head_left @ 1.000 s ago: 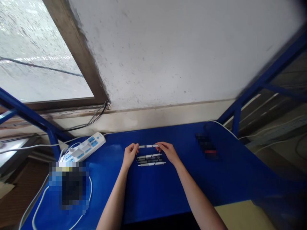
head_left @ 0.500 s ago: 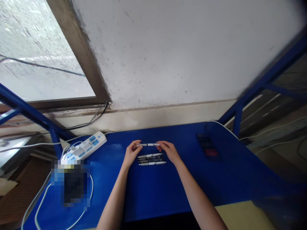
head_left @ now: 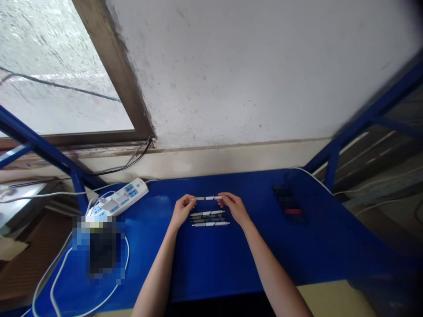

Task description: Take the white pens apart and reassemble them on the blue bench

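Two hands: left hand (head_left: 181, 210), right hand (head_left: 235, 207) pinch pen (head_left: 208, 198) by its ends
Pen: level, long axis left-right, tip leftward

White power strip (head_left: 120, 201) on blue table (head_left: 211, 264)

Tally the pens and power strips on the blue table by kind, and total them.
Pens: 4, the held pen between left hand and right hand, plus 3 lying pens on the table.
White power strip: 1.
Total: 5.
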The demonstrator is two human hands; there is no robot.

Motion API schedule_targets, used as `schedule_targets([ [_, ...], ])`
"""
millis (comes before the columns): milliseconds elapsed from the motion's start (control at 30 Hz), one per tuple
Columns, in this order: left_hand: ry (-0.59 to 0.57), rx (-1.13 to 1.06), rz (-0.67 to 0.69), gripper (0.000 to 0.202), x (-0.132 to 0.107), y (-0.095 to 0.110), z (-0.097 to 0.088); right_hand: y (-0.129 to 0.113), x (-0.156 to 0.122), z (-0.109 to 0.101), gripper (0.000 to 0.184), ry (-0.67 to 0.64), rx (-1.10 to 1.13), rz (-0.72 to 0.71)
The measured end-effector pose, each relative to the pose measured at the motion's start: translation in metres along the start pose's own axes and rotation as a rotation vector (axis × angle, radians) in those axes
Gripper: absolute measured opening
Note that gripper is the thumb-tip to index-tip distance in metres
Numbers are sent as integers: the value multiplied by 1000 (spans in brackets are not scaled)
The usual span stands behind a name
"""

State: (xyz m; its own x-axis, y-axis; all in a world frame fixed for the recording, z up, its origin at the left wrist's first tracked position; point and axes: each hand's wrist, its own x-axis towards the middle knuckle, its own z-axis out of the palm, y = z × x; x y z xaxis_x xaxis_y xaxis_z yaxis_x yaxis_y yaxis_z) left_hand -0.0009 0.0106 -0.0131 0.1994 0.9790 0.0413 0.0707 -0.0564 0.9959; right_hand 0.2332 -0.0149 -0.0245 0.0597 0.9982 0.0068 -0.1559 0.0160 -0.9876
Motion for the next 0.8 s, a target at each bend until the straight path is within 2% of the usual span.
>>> schedule_targets([
  [133, 15, 24, -3, 37, 0, 0, 0, -2, -1, 1, 34, -39, -2, -14],
  [300, -13, 61, 27, 38, -1, 2, -2, -3, -1, 2, 31, 3, -37, 0],
  [533, -44, -53, 49, 30, -2, 2, 1, -4, -1, 4, 31, 22, 10, 26],
  [733, 18, -47, 3, 34, 0, -2, 0, -4, -1, 3, 33, -3, 28, 21],
  [800, 7, -3, 4, 37, 0, -3, 0, -5, -1, 3, 34, -10, 31, 20],
])
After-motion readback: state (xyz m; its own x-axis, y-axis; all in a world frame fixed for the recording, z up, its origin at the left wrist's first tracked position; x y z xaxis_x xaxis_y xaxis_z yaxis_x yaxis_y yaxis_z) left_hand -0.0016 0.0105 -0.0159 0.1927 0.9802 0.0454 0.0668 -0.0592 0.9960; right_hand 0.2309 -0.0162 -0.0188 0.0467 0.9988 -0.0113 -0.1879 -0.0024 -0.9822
